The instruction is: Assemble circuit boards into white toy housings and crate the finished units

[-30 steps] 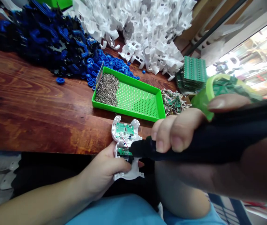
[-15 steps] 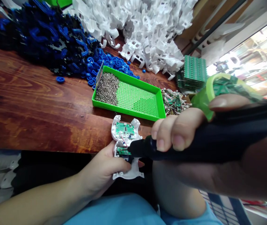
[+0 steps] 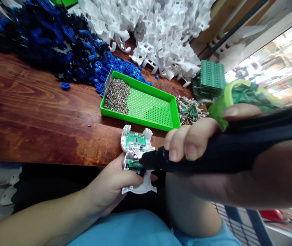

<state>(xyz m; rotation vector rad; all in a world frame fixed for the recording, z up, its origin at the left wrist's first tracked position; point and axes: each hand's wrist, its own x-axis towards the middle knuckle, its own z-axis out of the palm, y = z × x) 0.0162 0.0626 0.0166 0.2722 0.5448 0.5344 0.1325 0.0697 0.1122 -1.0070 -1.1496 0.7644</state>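
In front of the tray (image 3: pixel 149 105), by the edge of the counter (image 3: pixel 45 136), the left hand (image 3: pixel 119 179) pinches the shell (image 3: pixel 144 185) — the right hand (image 3: pixel 194 139) grips the driver (image 3: pixel 220 153).

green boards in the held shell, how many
2: upper board at the far end of the shell, lower board near its middle, partly covered by the black tool; more may be hidden.

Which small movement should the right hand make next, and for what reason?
Probably the right hand should steady the black cylindrical tool, avoiding the thin red wire with its tip: the tip is at the lower green circuit board, close to that wire, in the white plastic shell held by the left hand.
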